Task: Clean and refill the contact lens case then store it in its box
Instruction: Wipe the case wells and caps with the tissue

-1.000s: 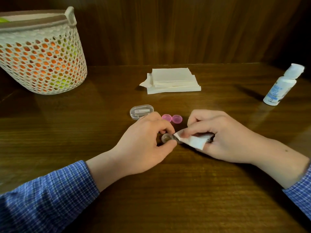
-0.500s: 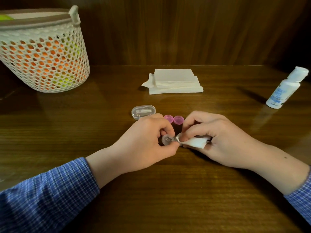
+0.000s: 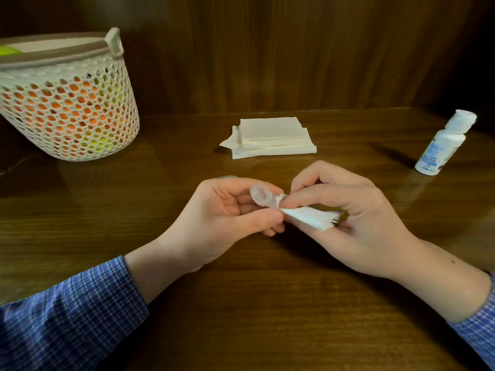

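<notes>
Raised off the table, the contact lens case (image 3: 261, 196) is pinched steady by the left hand (image 3: 227, 215), while at its three o'clock the right hand (image 3: 345, 210) grips folded tissue (image 3: 308, 218), fingers pressing it into a well, apparently drying.

A home setting by the look of it, dark polished wooden table (image 3: 112, 210) against wood-panelled wall (image 3: 267, 49), white perforated plastic basket (image 3: 67, 113) with colourful contents, stack of folded tissues (image 3: 273, 137), small white solution bottle (image 3: 443, 145)
</notes>
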A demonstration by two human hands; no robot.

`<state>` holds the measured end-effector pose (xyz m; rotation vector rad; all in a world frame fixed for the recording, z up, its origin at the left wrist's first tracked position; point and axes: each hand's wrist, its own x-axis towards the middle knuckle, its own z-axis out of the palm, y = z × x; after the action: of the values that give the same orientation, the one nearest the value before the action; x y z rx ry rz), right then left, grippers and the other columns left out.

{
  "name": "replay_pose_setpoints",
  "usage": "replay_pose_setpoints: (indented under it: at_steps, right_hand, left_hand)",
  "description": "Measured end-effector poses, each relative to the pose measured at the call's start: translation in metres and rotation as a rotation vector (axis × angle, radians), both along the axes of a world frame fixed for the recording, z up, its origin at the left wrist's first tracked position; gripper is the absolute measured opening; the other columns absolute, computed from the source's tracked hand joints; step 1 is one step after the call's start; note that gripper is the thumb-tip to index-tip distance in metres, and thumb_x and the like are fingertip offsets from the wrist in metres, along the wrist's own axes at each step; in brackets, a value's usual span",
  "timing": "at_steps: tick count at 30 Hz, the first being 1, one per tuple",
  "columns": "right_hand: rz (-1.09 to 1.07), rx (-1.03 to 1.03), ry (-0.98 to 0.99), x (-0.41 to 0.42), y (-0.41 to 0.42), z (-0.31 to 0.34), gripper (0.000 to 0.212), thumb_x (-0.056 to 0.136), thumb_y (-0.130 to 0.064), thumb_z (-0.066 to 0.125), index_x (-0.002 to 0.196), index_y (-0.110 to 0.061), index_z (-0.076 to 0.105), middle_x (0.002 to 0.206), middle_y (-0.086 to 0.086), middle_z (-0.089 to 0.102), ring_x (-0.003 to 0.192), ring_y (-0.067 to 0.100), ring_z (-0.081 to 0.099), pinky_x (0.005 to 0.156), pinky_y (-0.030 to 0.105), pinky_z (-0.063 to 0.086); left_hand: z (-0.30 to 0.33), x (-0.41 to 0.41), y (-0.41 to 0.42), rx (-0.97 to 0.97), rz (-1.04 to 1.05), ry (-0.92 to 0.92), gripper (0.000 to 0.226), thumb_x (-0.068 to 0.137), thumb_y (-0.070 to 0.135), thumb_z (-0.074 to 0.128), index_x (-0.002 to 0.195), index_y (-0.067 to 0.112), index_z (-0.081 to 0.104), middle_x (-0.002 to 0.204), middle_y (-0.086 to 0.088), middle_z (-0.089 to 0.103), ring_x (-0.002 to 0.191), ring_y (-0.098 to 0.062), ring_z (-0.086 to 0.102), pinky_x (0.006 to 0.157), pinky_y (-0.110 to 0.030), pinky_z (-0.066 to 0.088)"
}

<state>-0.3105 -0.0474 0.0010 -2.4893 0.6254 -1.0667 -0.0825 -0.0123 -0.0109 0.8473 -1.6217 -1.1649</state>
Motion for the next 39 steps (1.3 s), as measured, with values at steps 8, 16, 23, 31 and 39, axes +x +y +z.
replay_pose_setpoints:
  at_steps: [8,16,23,31,39]
  right_hand:
    - [-0.056,0.164,0.023,0.006,0.009,0.002,0.023,0.095,-0.021,0.066,0.113,-0.024,0.079,0.097,-0.007,0.065,0.093,0.018,0.062,0.072,0.024,0.052]
    - [-0.067,0.669,0.010,0.012,0.014,0.008,0.017,0.098,-0.026,0.065,0.098,-0.030,0.081,0.089,-0.001,0.071,0.080,0.017,0.064,0.076,0.041,0.054]
    - [0.062,1.446,-0.300,0.012,0.007,0.013,0.018,0.084,-0.015,0.076,0.100,-0.008,0.079,0.092,0.010,0.071,0.077,0.015,0.061,0.059,0.024,0.051]
    - [0.072,1.420,-0.598,0.007,0.009,0.027,0.020,0.079,-0.017,0.079,0.099,-0.016,0.083,0.091,0.003,0.077,0.074,0.011,0.069,0.059,0.021,0.055]
    - [-0.046,-0.065,-0.009,-0.001,0.010,0.010,0.024,0.094,-0.011,0.065,0.115,-0.014,0.077,0.099,0.001,0.062,0.092,0.019,0.061,0.075,0.024,0.048]
  left_hand:
    - [0.003,0.000,0.002,0.062,0.018,-0.002,0.030,0.091,0.013,0.069,0.118,0.001,0.070,0.094,-0.018,0.077,0.079,-0.028,0.077,0.070,-0.032,0.063]
    - [-0.001,-0.004,0.010,-0.128,0.229,-0.222,0.027,0.091,0.008,0.073,0.118,0.006,0.073,0.093,-0.006,0.079,0.079,-0.019,0.080,0.068,-0.032,0.066]
    - [0.003,-0.008,0.013,-0.144,0.215,-0.269,0.026,0.091,0.017,0.071,0.116,0.012,0.074,0.092,-0.002,0.078,0.082,-0.021,0.079,0.067,-0.036,0.066]
    - [0.014,0.001,0.004,0.395,0.003,0.147,0.024,0.085,0.026,0.074,0.103,0.011,0.079,0.092,-0.012,0.075,0.077,-0.020,0.073,0.066,-0.024,0.061]
    - [0.014,0.005,0.002,0.616,-0.295,0.301,0.021,0.096,0.024,0.062,0.105,0.008,0.074,0.095,-0.010,0.070,0.078,-0.014,0.069,0.067,-0.020,0.059]
